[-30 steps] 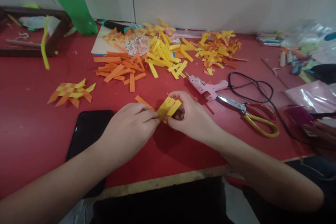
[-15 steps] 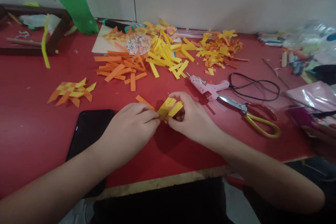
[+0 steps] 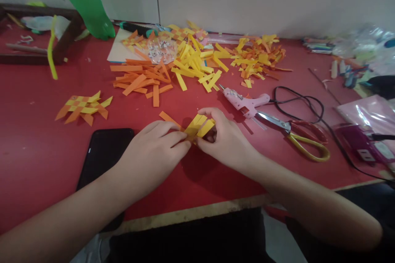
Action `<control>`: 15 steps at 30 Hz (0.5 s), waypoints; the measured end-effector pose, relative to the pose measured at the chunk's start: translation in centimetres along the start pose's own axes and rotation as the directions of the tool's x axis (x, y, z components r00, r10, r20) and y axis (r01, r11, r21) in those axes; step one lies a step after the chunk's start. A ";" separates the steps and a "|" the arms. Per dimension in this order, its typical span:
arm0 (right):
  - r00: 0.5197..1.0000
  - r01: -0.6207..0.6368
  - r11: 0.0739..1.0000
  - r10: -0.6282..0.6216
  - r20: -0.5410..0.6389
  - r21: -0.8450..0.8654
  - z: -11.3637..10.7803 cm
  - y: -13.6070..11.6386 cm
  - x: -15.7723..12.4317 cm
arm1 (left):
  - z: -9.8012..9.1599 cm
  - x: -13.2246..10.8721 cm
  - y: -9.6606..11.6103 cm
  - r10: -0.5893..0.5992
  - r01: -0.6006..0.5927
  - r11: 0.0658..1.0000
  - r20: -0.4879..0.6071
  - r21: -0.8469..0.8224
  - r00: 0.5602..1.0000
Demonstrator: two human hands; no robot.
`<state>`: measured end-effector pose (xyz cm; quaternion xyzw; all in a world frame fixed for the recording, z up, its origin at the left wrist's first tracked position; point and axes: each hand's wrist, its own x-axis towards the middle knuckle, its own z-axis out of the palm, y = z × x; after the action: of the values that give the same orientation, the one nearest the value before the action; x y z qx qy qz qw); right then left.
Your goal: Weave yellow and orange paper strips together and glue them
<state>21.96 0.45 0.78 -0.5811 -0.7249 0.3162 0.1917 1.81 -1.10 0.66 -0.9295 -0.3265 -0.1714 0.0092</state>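
Both hands, left (image 3: 152, 154), right (image 3: 230, 141), on strips (image 3: 200, 126)

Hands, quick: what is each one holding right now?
Left hand: closed, pinching the yellow paper strips.
Right hand: closed, pinching the same strips from the other side.

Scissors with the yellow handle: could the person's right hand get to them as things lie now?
Probably yes. The scissors lie on bare table just beside the right hand, nothing between them; but that hand now pinches the yellow strips with the left hand.
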 end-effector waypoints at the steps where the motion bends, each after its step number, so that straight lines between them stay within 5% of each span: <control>1: 1.000 0.001 1.000 -0.001 0.001 -0.001 0.0 0.0 0.0 | 0.0 0.0 0.0 0.002 -0.002 1.000 0.001 0.004 1.000; 15: 0.999 0.021 0.995 -0.024 0.024 0.100 -0.3 0.6 0.1 | -0.4 0.2 0.4 0.027 -0.037 0.996 0.129 0.076 0.991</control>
<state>22.54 0.66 0.58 -0.5586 -0.7171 0.3572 0.2147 2.10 -1.32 1.15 -0.9426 -0.3180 -0.0986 0.0273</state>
